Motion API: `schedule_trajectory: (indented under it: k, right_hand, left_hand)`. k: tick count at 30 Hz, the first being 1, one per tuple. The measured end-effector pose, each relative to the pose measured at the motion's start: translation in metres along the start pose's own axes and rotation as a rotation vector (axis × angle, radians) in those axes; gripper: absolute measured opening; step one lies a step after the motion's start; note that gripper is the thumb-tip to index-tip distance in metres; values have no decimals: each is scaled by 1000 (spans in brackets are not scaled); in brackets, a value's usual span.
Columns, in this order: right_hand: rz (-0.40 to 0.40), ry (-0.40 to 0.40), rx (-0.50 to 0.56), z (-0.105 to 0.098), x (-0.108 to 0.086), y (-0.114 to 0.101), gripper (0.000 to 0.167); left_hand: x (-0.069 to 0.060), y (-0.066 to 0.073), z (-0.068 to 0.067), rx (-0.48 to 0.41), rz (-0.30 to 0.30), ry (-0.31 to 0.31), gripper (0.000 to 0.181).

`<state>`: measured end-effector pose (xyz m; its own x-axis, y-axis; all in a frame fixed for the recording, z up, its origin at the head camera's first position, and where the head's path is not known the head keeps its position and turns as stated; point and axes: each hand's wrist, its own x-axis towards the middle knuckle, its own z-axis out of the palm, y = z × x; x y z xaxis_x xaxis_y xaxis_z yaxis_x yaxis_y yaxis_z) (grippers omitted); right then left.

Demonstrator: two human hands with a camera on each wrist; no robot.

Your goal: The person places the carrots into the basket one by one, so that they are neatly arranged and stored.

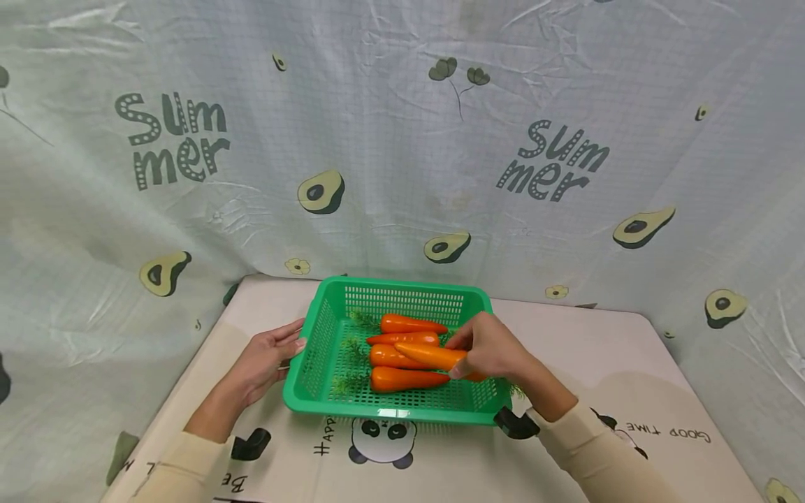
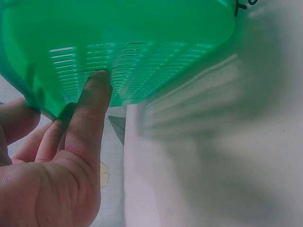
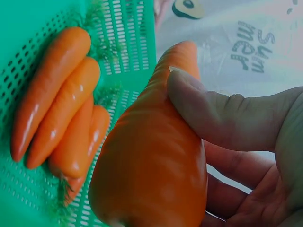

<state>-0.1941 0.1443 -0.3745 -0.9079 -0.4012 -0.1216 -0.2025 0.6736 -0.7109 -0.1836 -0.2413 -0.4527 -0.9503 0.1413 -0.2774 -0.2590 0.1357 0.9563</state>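
Observation:
A green plastic basket (image 1: 390,411) with slotted walls stands on the table. My left hand (image 1: 260,363) holds its left side, the thumb at the rim and a finger (image 2: 92,101) against the outer wall in the left wrist view. My right hand (image 1: 493,346) grips an orange carrot (image 1: 424,355) above the right part of the basket. Its thumb presses on the carrot (image 3: 151,156) in the right wrist view, with the other fingers partly hidden behind. Several more carrots (image 1: 402,379) with green tops lie side by side on the basket floor.
The pale tabletop (image 1: 566,363) carries printed words and a panda (image 1: 383,440) in front of the basket. A curtain (image 1: 390,140) printed with avocados and lettering hangs close behind and at the sides.

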Motion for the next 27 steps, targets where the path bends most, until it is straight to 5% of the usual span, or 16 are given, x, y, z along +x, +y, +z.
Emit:
schedule_trajectory:
  k: [27]
  right_hand:
    - [-34,-98,-39,25,24,-13,31]
  left_hand:
    - [0,1,0,5,-2,-2,62]
